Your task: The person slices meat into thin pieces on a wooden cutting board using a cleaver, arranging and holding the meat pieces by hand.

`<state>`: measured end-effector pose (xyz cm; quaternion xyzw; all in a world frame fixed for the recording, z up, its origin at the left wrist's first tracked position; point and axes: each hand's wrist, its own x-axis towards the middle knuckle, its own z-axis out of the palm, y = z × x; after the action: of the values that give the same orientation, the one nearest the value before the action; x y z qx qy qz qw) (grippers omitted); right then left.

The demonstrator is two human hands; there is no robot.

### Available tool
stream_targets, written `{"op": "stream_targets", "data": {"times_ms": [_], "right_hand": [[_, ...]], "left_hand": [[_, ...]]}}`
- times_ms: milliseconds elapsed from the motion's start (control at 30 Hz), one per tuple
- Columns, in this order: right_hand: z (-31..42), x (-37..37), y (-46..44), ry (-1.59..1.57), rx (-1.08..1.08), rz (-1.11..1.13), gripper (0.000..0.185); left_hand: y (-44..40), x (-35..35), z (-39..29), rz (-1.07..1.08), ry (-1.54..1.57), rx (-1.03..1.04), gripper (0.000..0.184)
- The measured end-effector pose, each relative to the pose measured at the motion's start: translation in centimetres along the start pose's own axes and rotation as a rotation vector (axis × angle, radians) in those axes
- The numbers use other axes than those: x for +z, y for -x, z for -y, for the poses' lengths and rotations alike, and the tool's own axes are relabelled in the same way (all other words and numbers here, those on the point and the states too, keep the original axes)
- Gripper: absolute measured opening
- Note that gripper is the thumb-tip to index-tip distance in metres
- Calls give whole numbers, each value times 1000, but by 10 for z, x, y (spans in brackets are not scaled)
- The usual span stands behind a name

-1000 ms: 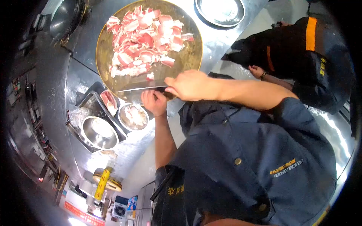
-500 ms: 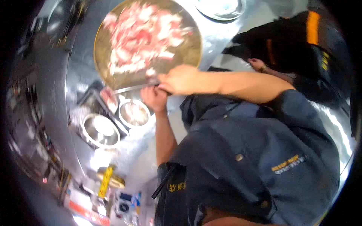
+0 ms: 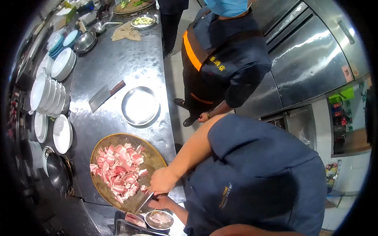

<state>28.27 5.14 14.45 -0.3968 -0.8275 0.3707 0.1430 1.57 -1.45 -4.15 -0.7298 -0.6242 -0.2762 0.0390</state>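
Note:
A knife (image 3: 144,202) is in my right hand (image 3: 163,181), its blade slanting down-left across the edge of the round chopping board (image 3: 100,142). Close below the blade lies my left hand (image 3: 162,202), fingers stretched toward it; whether they touch the knife I cannot tell. A heap of sliced pork (image 3: 120,167) covers the board's middle, and a small piece of meat (image 3: 144,189) sits beside the blade. Past the board's lower edge are a metal bowl with meat (image 3: 159,219) and a chunk of meat (image 3: 135,219) on a dark tray (image 3: 125,227).
On the steel table (image 3: 118,61) are a cleaver (image 3: 105,95) and a round metal pan (image 3: 140,106). White plates and bowls (image 3: 49,94) are stacked along the far side. A masked co-worker (image 3: 220,51) stands close by, before a steel fridge (image 3: 311,51).
My view has swung to show more of the table, cleaver and co-worker. Both hands remain by the board's edge, the knife still in my right hand.

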Motion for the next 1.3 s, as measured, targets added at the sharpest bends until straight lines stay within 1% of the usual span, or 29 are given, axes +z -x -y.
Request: {"op": "stream_targets", "data": {"times_ms": [33, 67, 100, 133, 200, 233, 267, 333, 367, 433, 467, 533, 567, 600, 667, 700, 733, 767, 800, 833, 867, 933, 967, 1033, 1067, 1133, 1200, 1267, 1300], "right_hand": [[8, -11, 9, 40, 12, 26, 38], [9, -19, 15, 51, 15, 30, 38], [10, -25, 19, 57, 65, 87, 38], [12, -30, 23, 58, 114, 141, 38], [13, -41, 32, 42, 126, 155, 40], [12, -46, 34, 22, 137, 170, 42], [11, -44, 31, 28, 138, 170, 42], [10, -31, 18, 18, 119, 188, 41], [10, -24, 11, 21, 120, 191, 41], [7, -18, -2, 12, 62, 189, 42], [5, -17, -1, 17, 60, 187, 42], [4, -20, 7, 15, 48, 147, 41], [4, -22, 9, 21, 46, 150, 41], [1, -22, 12, 29, 60, 158, 41], [-2, -15, 10, 28, 69, 178, 41], [-8, -3, 2, 4, 20, 126, 42], [-15, 10, -8, -13, -30, 65, 42], [-25, 31, -21, 17, -43, 78, 43], [-25, 28, -27, 24, -66, 76, 43], [-22, 28, -27, 19, -46, 74, 43], [-19, 30, -25, 10, -12, 71, 44], [-8, 5, -21, 5, -12, 95, 44], [0, -10, -14, 1, 15, 141, 43], [10, -28, 3, -8, 35, 203, 42], [13, -36, 15, 2, 67, 201, 42], [9, -50, 17, 7, 82, 221, 41], [13, -42, 11, 31, 122, 277, 43], [-2, -13, -7, 16, 36, 289, 44], [2, -13, -11, 10, 74, 300, 45]], "left_hand": [[-7, -5, -8, -4, 4, -3, 19], [-14, -9, -20, -8, 93, -74, 20], [-19, -12, -29, -10, 182, -145, 20], [-17, -9, -26, -13, 186, -148, 20], [-16, -2, -15, -91, 116, 31, 23], [-18, -7, -21, -42, 189, -25, 26], [-11, 3, -10, -46, 193, -26, 26], [11, 20, 21, -47, 57, 55, 27], [5, 8, 8, -48, 59, 52, 27], [-9, -10, -16, 26, 104, -76, 27], [-9, -6, -13, 21, 105, -75, 27], [-19, -10, -21, -60, 123, 16, 25], [-24, -7, -29, -142, 212, -4, 25], [-24, -6, -28, -149, 211, -12, 25], [-16, -12, -21, -39, 124, -2, 23], [-20, -15, -22, 16, 177, -75, 22], [-24, -20, -31, 12, 172, -76, 22], [-30, -24, -42, -7, 216, -76, 21], [-37, -27, -43, -30, 255, -73, 21], [-33, -21, -38, -76, 230, -9, 22], [-29, -18, -41, -167, 173, -3, 29], [-22, -12, -35, -134, 239, -113, 36], [-19, -13, -33, -137, 235, -123, 36], [-26, -24, -42, -114, 37, 46, 27], [-28, -24, -42, -116, 27, 31, 27], [-37, -22, -43, -113, 232, 1, 24], [-35, -20, -37, -36, 192, 16, 32], [-50, -36, -57, -53, 285, -54, 33], [-51, -40, -60, -22, 280, -134, 33]]}}
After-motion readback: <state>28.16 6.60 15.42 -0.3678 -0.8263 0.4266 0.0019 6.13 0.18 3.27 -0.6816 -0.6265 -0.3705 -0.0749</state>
